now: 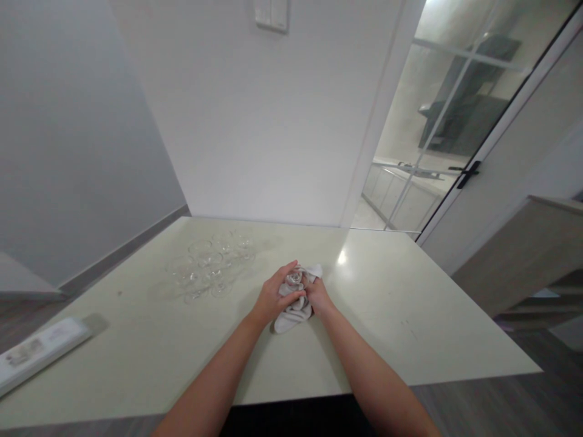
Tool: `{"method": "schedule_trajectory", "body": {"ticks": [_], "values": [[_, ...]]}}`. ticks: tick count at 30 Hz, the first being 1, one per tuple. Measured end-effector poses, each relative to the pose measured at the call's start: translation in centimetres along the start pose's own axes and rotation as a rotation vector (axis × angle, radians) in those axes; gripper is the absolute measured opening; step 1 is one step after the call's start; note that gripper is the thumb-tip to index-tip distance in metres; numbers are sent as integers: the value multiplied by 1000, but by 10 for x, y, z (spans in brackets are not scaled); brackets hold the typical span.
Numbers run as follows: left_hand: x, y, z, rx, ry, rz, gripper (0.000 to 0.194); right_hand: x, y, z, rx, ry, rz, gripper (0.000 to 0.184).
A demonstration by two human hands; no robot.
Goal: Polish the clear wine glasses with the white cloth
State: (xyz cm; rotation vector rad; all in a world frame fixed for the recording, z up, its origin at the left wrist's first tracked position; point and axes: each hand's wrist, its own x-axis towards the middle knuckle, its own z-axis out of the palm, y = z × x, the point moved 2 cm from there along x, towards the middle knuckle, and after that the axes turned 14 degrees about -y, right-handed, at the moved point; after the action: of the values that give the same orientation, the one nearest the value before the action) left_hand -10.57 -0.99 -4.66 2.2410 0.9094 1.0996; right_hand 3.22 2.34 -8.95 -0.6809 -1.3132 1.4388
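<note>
A small clear glass point(295, 278) is between my two hands over the table, its round end tilted up toward me. My left hand point(277, 292) curves round the glass from the left, fingers and thumb closed on it. From the right, my right hand point(316, 295) grips a white cloth point(294, 314) bunched against the glass; its fingertips are hidden in the folds. One corner of the cloth sticks out behind my right hand, and the rest hangs down toward me onto the table.
Several clear glasses point(210, 261) stand close together at the back left of the pale table point(392, 328). A white box point(40, 352) with a printed picture lies at the left edge. A wall point(273, 133) borders the far edge; a glazed door point(437, 145) is beyond it, right.
</note>
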Motion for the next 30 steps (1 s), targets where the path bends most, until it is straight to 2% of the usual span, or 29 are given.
{"method": "schedule_trajectory", "body": {"ticks": [6,16,30], "values": [[1,-1,0,-37,17,-12,71,0,-4,2,-3,34,18,27],[2,2,-1,-68,27,-29,70,1,-1,3,46,18,41,32],[2,1,0,-80,29,-36,71,2,-1,2,-7,37,36,31]]}}
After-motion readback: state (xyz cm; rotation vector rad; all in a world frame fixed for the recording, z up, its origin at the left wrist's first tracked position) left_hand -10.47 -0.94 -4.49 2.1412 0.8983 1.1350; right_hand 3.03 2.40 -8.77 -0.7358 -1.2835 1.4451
